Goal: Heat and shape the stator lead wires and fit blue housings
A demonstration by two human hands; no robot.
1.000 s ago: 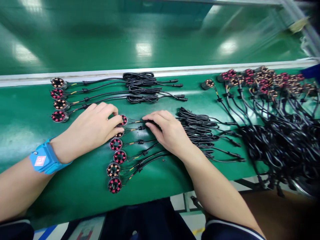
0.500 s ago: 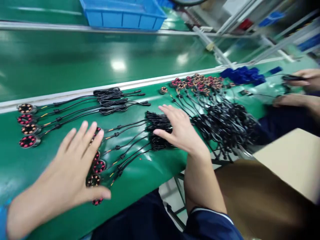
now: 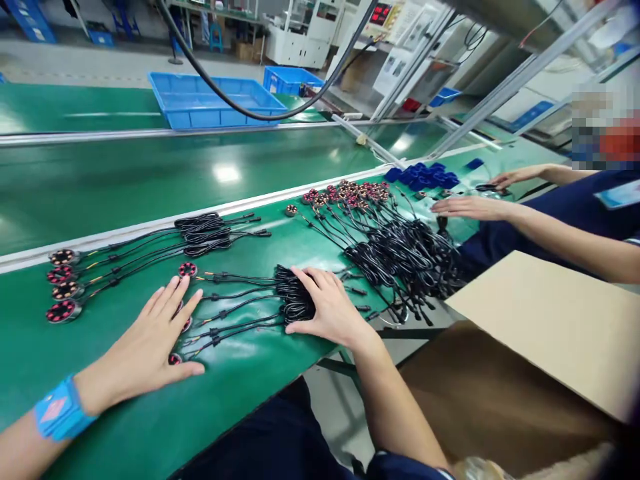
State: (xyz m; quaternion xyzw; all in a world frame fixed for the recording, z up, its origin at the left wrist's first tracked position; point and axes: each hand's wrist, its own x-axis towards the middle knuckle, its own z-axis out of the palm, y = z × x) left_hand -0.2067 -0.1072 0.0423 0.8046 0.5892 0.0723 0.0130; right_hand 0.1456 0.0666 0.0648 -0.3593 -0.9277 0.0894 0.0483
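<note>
My left hand [image 3: 145, 333] lies palm down with fingers spread over a short column of motor stators, partly hiding them. One stator with red windings [image 3: 187, 269] shows past its fingertips. Black cables run right from these stators to a row of folded cable bundles [image 3: 295, 297]. Over the right side of that row rests my right hand [image 3: 327, 307], thumb at the near edge and fingers toward the far edge, spread apart around the bundles. Further left, another set of stators [image 3: 64, 311] lies in a column, its folded cables [image 3: 203, 233] neatly side by side.
A tangled heap of stators with cables [image 3: 400, 253] lies to the right, with blue pieces [image 3: 425, 177] behind it. A co-worker's hands [image 3: 475, 207] are beyond. An open cardboard box [image 3: 545, 320] stands at lower right. A blue crate [image 3: 225, 120] sits across the conveyor.
The camera view has tilted up, showing more of the room. My right hand has come down onto the cable bundles. The stators under my left hand sit closer together.
</note>
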